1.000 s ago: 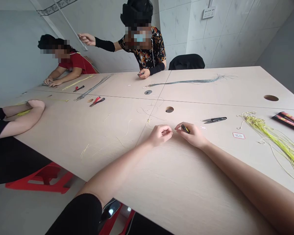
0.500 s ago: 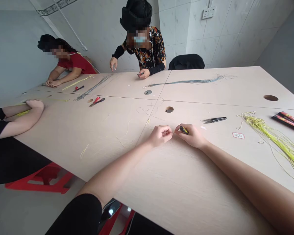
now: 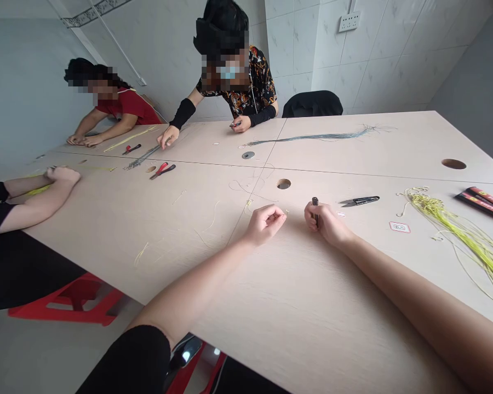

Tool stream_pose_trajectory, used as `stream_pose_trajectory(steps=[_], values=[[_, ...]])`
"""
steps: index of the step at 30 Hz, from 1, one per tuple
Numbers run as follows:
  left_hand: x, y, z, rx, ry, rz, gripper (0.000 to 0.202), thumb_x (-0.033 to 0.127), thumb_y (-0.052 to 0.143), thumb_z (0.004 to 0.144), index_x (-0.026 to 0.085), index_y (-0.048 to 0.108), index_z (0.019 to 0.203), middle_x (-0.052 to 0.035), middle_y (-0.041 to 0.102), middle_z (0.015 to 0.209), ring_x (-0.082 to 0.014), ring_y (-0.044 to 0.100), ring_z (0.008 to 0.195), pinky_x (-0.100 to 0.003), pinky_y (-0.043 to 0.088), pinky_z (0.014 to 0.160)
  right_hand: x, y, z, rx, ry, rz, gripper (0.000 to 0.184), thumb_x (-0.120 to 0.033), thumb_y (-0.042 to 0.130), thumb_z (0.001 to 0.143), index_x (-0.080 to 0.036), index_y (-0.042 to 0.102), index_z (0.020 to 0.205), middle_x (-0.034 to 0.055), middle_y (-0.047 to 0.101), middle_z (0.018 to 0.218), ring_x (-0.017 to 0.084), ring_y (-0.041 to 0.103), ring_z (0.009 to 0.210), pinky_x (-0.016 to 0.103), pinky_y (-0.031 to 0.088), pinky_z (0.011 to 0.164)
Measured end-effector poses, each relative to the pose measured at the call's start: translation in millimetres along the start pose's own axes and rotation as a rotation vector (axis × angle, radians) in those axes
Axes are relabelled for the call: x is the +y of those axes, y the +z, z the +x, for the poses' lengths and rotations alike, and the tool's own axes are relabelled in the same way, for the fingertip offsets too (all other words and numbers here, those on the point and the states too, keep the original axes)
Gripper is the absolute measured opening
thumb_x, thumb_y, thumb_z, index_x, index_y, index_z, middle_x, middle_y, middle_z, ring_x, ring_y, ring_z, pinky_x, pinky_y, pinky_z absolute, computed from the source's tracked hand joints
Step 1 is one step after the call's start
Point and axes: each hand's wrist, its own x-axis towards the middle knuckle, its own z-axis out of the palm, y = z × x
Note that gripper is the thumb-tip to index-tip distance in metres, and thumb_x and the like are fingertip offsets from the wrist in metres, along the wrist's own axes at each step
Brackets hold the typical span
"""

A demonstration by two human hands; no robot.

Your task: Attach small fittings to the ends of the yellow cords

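My left hand (image 3: 266, 223) is closed in a pinch above the table. A short bit of thin yellow cord (image 3: 287, 212) sticks out at its fingertips, ending in what looks like a small knot. My right hand (image 3: 327, 223), a little way to the right, is wrapped round a dark lighter (image 3: 315, 210) held upright. No flame can be made out. Black thread snips (image 3: 360, 201) lie on the table just beyond my right hand. Behind my left hand are loose thin cords (image 3: 250, 189).
Right of me lie a bundle of yellow cords (image 3: 456, 232), a small label (image 3: 400, 227) and red-black boxes (image 3: 487, 202). Red-handled pliers (image 3: 162, 171), a cable hole (image 3: 284, 184) and a grey cord bundle (image 3: 312, 137) are farther off. Co-workers sit across and at left.
My right hand has drawn back to the right, away from my left, and turned the lighter upright. My left hand has shifted slightly left. A co-worker's hand has reached onto a grey cord bundle.
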Motion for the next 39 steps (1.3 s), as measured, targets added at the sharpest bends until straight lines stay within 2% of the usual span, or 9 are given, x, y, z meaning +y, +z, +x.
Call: stream_pose_trajectory(steps=[2,5,8,11,16,22,30,39], values=[[0,-0.3,0,0.044,0.034,-0.002,0.023,0.03,0.055,0.083,0.017,0.05,0.065,0.0042,0.044,0.057,-0.0064,0.033,0.05,-0.021,0.029,0.049,-2,1,0,-0.029,0.064,0.195,0.039,-0.055,0.04,0.08,-0.021,0.034,0.06,-0.0034,0.031,0.055,0.01,0.027,0.047,0.025,0.024,0.045],[1,-1.3,0,0.106,0.074,-0.001,0.026,0.032,0.055,0.084,0.017,0.049,0.065,0.0044,0.042,0.056,-0.0067,0.033,0.05,-0.021,0.029,0.049,-4,7,-1,-0.063,0.164,0.304,0.047,-0.064,0.039,0.08,-0.021,0.035,0.063,-0.0046,0.029,0.052,0.009,0.022,0.044,0.023,0.018,0.042],[3,-1.6,0,0.15,0.089,-0.031,0.028,0.035,0.055,0.086,0.017,0.048,0.065,0.0045,0.041,0.056,-0.0071,0.034,0.05,-0.021,0.029,0.049,-1,15,-3,-0.114,0.173,0.253,0.045,-0.06,0.043,0.081,-0.02,0.04,0.061,-0.0044,0.032,0.047,0.009,0.02,0.043,0.022,0.017,0.042],[7,0.9,-1,0.136,0.065,-0.072,0.03,0.037,0.055,0.086,0.018,0.047,0.065,0.0046,0.041,0.055,-0.0072,0.034,0.05,-0.022,0.029,0.049,5,19,-6,-0.153,0.1,0.163,0.04,-0.051,0.041,0.082,-0.02,0.041,0.057,-0.0034,0.033,0.044,0.009,0.023,0.043,0.024,0.021,0.043],[15,7.6,-8,0.097,0.086,-0.053,0.032,0.038,0.054,0.087,0.017,0.046,0.064,0.0047,0.041,0.056,-0.0064,0.033,0.049,-0.021,0.028,0.048,11,22,-10,-0.145,-0.012,0.052,0.032,-0.042,0.038,0.08,-0.022,0.034,0.056,-0.0048,0.026,0.045,0.01,0.02,0.043,0.026,0.02,0.044],[18,9.2,-9,0.101,0.11,-0.03,0.032,0.037,0.054,0.086,0.018,0.046,0.063,0.0042,0.042,0.056,-0.006,0.033,0.048,-0.02,0.028,0.046,11,25,-12,-0.102,-0.056,-0.044,0.028,-0.038,0.037,0.078,-0.023,0.027,0.056,-0.0046,0.024,0.047,0.011,0.02,0.045,0.028,0.019,0.045],[19,10.9,-9,0.088,0.112,-0.038,0.03,0.036,0.054,0.087,0.018,0.047,0.064,0.0038,0.044,0.056,-0.0063,0.035,0.049,-0.021,0.03,0.046,7,28,-13,-0.053,-0.04,-0.104,0.024,-0.034,0.034,0.077,-0.023,0.024,0.059,-0.004,0.022,0.05,0.011,0.019,0.046,0.028,0.018,0.045],[21,11.6,-10,0.075,0.111,-0.054,0.029,0.035,0.054,0.087,0.017,0.048,0.064,0.0037,0.045,0.056,-0.0065,0.037,0.049,-0.021,0.031,0.047,-3,33,-15,-0.067,-0.034,-0.164,0.025,-0.032,0.034,0.076,-0.023,0.02,0.057,-0.003,0.021,0.052,0.011,0.019,0.049,0.028,0.017,0.046]])
